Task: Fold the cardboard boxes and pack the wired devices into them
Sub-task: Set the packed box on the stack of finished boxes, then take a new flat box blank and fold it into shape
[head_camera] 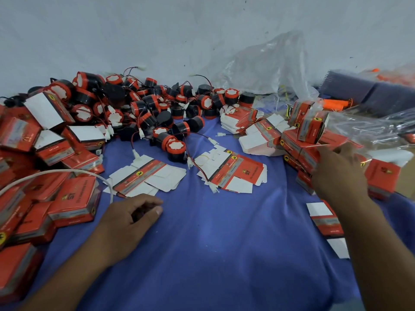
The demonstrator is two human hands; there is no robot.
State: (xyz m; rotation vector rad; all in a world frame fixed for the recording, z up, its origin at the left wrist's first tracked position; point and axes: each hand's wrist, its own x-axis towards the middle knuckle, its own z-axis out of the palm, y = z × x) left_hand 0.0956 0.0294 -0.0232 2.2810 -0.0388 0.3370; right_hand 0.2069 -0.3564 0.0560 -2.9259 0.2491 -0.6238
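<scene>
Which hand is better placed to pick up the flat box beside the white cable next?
Left, probably. The left hand rests on the blue cloth right next to that flat box, loosely curled and holding nothing. The right hand is far across at the pile of folded boxes, blurred.

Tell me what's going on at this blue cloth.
A person is boxing up wired devices, which lie heaped at the back. The right hand reaches into the stack of folded boxes on the right; blur hides whether it grips one. The left hand rests loosely curled on the blue cloth, holding nothing, beside a flat unfolded box. More folded boxes pile up on the left.
</scene>
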